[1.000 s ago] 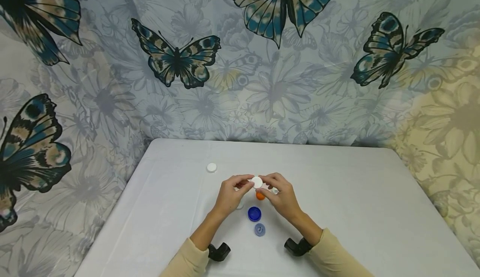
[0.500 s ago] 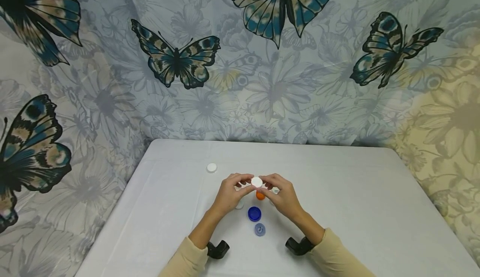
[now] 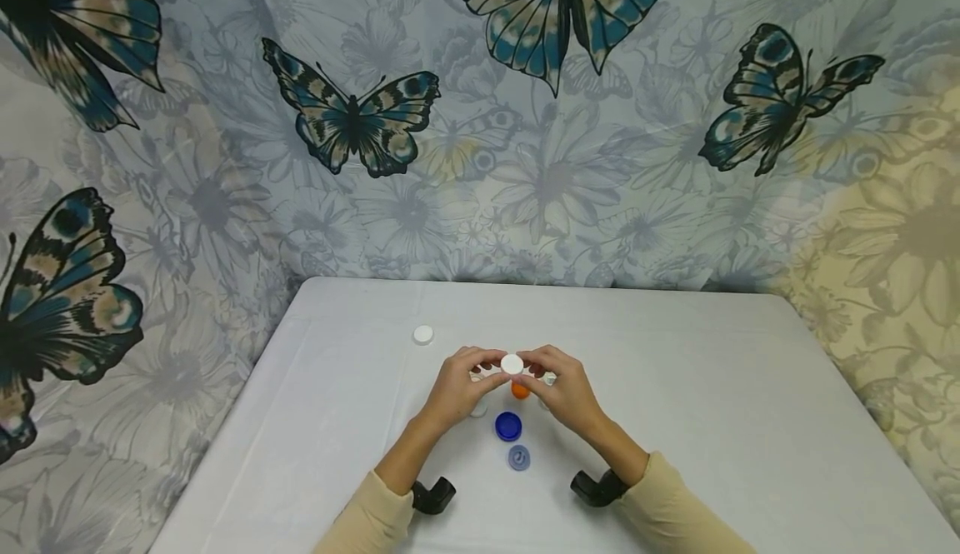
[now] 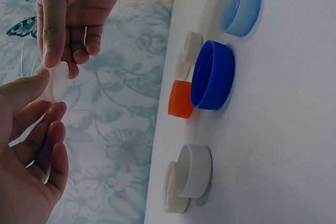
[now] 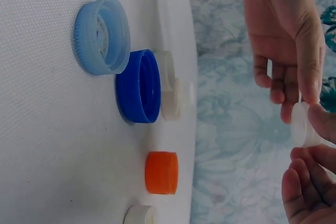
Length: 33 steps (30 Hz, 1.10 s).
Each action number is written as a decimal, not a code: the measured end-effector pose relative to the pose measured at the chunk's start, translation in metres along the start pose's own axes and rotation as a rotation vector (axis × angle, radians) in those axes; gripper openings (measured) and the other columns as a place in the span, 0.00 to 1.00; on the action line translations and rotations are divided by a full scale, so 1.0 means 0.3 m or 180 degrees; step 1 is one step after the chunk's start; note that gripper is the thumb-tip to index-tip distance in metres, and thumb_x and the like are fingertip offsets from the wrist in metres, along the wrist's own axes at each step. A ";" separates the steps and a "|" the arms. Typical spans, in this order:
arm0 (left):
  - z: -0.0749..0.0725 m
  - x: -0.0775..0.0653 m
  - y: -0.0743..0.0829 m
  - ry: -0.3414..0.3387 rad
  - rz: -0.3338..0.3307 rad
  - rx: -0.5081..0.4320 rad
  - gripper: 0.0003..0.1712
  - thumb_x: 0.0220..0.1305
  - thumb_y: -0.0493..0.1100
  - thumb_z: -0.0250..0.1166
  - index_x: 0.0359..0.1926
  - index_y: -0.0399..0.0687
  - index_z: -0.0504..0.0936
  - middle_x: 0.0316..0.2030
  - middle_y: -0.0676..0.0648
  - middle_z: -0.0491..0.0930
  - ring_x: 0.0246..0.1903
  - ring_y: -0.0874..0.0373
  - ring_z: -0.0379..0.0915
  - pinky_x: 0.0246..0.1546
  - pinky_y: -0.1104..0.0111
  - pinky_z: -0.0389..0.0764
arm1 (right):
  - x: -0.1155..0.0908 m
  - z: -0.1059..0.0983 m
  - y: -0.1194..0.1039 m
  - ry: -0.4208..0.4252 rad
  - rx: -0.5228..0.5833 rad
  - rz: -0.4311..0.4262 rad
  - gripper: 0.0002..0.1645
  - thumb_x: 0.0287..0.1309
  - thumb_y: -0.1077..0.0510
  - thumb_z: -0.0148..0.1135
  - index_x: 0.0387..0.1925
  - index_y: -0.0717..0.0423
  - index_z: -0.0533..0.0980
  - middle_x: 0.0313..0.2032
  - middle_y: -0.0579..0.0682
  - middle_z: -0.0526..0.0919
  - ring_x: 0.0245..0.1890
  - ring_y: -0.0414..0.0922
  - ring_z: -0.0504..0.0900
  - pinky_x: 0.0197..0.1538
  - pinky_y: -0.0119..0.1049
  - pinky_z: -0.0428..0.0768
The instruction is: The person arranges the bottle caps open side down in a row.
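Between both hands, held up above the table, is a round white bottle cap (image 3: 512,364). My left hand (image 3: 454,389) pinches its left edge with thumb and fingers. From the other side, the thumb and fingers of my right hand (image 3: 567,391) grip the same cap (image 4: 56,81). Beneath the hands lie an orange cap (image 5: 161,173), a dark blue cap (image 3: 508,426) and a light blue cap (image 3: 519,457), the last one closest to the person. Two whitish caps (image 4: 195,171) sit together below the left hand, partly hidden from the head camera.
Another white cap (image 3: 423,335) lies by itself farther back on the left. More whitish caps (image 4: 192,46) are near the right hand. Black wrist cameras (image 3: 435,496) project inward from both wrists. The white table (image 3: 750,421) reaches back to a butterfly-patterned cloth (image 3: 480,204).
Both hands stay almost still around the white cap. It has shifted very slightly left, and its white face looks a little flatter. The caps on the table have not moved.
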State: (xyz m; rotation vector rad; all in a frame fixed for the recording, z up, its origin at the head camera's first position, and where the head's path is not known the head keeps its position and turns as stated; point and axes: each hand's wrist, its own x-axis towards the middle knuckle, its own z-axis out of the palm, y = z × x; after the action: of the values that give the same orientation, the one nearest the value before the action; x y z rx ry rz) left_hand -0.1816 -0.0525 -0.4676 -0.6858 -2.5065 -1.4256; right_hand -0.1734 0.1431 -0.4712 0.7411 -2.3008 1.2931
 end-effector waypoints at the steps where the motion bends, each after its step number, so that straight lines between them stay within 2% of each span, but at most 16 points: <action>1: -0.004 0.003 -0.003 -0.0004 0.0008 0.0024 0.17 0.56 0.44 0.72 0.46 0.44 0.86 0.37 0.48 0.86 0.39 0.54 0.78 0.40 0.63 0.80 | 0.005 0.003 -0.001 -0.0006 -0.0009 0.0010 0.17 0.46 0.67 0.74 0.41 0.64 0.83 0.33 0.52 0.85 0.29 0.44 0.80 0.34 0.37 0.83; 4: -0.018 0.021 -0.012 -0.0020 0.0018 0.0133 0.17 0.56 0.44 0.72 0.47 0.43 0.86 0.37 0.47 0.86 0.40 0.52 0.78 0.41 0.60 0.81 | 0.024 0.014 -0.004 0.0009 -0.0021 0.0033 0.17 0.46 0.66 0.74 0.41 0.65 0.83 0.33 0.54 0.85 0.29 0.44 0.79 0.34 0.37 0.83; 9: -0.044 0.050 -0.031 -0.0072 -0.0020 0.0296 0.18 0.57 0.44 0.71 0.48 0.43 0.85 0.38 0.47 0.86 0.41 0.53 0.79 0.42 0.59 0.82 | 0.067 0.033 -0.006 -0.0029 -0.0047 0.0170 0.17 0.47 0.65 0.74 0.41 0.64 0.83 0.32 0.54 0.85 0.28 0.45 0.79 0.34 0.38 0.83; 15: -0.058 0.066 -0.066 -0.0045 -0.0068 0.0308 0.17 0.57 0.43 0.71 0.48 0.43 0.85 0.38 0.45 0.86 0.40 0.52 0.79 0.42 0.58 0.81 | 0.120 0.041 -0.001 -0.0355 -0.0161 0.0417 0.16 0.48 0.62 0.74 0.41 0.62 0.84 0.32 0.54 0.84 0.30 0.45 0.79 0.36 0.40 0.83; 20: -0.077 0.090 -0.085 -0.0063 -0.0122 0.0407 0.18 0.58 0.44 0.71 0.49 0.43 0.85 0.40 0.46 0.86 0.41 0.52 0.78 0.42 0.61 0.80 | 0.165 0.054 0.024 -0.0591 -0.0249 0.0477 0.18 0.51 0.59 0.73 0.44 0.62 0.83 0.32 0.55 0.84 0.30 0.43 0.79 0.37 0.37 0.82; 23: -0.090 0.106 -0.100 -0.0062 -0.0180 0.0449 0.18 0.58 0.44 0.71 0.49 0.43 0.85 0.40 0.46 0.86 0.41 0.52 0.78 0.43 0.58 0.80 | 0.193 0.068 0.038 -0.0690 -0.0243 0.0478 0.19 0.52 0.59 0.73 0.45 0.62 0.83 0.33 0.54 0.84 0.31 0.42 0.78 0.37 0.34 0.81; 28: -0.110 0.132 -0.138 -0.0057 -0.0261 0.0553 0.19 0.57 0.44 0.71 0.49 0.41 0.84 0.40 0.45 0.86 0.42 0.50 0.78 0.44 0.56 0.80 | 0.238 0.104 0.063 -0.0833 -0.0243 0.0537 0.19 0.52 0.59 0.72 0.46 0.62 0.83 0.34 0.54 0.85 0.32 0.44 0.79 0.38 0.31 0.79; 33: -0.132 0.153 -0.198 -0.0032 -0.0359 0.0687 0.19 0.57 0.44 0.71 0.49 0.42 0.84 0.40 0.45 0.86 0.42 0.50 0.79 0.45 0.57 0.80 | 0.293 0.161 0.091 -0.0985 -0.0293 0.0602 0.17 0.52 0.61 0.72 0.45 0.62 0.83 0.36 0.55 0.85 0.35 0.47 0.82 0.40 0.35 0.81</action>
State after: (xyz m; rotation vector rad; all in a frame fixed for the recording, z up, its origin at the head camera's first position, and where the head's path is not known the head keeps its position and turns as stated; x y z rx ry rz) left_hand -0.2527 -0.0980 -0.4754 -0.5205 -2.6926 -1.1614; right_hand -0.2628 0.0909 -0.4628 0.7520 -2.7154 1.2107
